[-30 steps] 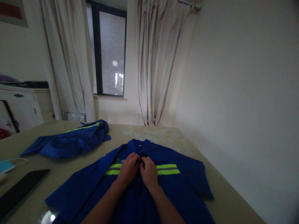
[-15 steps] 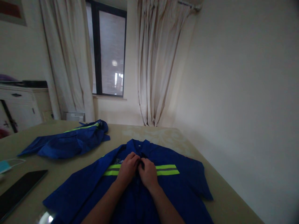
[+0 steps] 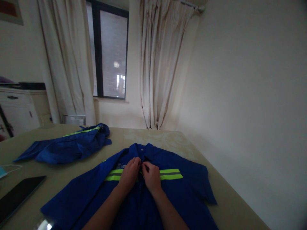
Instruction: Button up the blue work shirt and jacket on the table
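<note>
A blue work jacket [image 3: 177,195] with yellow-green reflective bands lies spread out, its collar toward the far side. On the upper part of its front opening, just below the collar, my left hand [image 3: 130,172] is closed on the fabric edge. Close beside it my right hand [image 3: 151,175] pinches the other edge of the front. The fingertips nearly meet, and they hide whatever small part of the placket lies between them.
The jacket rests on a beige-covered table [image 3: 153,135]. A second blue garment [image 3: 72,145] lies bunched at the far left. At the near left are a black phone or tablet [image 3: 20,199] and a light-blue mask [image 3: 3,172]. A wall [image 3: 251,111] rises along the right.
My hands stay at the same place on the jacket front; the fingers have shifted slightly, leaving a small gap between the fingertips. The whole view has moved a little.
</note>
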The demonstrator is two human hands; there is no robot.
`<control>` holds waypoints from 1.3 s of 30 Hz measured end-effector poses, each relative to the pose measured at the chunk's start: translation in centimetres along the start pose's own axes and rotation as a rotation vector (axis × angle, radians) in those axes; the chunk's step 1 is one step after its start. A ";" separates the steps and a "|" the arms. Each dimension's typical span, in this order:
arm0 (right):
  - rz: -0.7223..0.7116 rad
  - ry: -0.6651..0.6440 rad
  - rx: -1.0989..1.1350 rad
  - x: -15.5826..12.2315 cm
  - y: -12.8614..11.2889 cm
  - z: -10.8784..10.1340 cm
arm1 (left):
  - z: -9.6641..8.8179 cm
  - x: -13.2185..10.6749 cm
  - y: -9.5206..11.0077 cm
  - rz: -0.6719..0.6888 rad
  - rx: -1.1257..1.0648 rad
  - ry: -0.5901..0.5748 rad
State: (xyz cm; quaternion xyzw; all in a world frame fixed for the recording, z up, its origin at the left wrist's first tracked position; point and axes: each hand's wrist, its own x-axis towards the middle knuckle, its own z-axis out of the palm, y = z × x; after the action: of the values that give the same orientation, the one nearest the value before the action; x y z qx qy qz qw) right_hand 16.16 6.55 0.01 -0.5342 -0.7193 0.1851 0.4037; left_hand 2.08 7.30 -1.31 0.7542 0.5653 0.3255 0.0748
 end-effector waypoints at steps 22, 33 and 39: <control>0.026 -0.008 -0.048 0.0 0.2 0.4 | 0.0 0.2 -0.7 0.011 -0.199 -0.002; 0.078 -0.006 0.053 0.2 0.6 0.6 | -0.7 0.7 -1.7 0.045 -0.398 -0.050; 0.045 -0.009 0.060 0.2 0.7 0.6 | -0.6 0.5 -1.3 0.013 -0.421 -0.007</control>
State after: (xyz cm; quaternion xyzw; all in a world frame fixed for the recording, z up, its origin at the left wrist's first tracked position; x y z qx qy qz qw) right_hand 16.13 7.10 -0.77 -0.5370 -0.7030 0.2181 0.4122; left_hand 0.72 8.03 -1.30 0.7267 0.4799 0.4341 0.2307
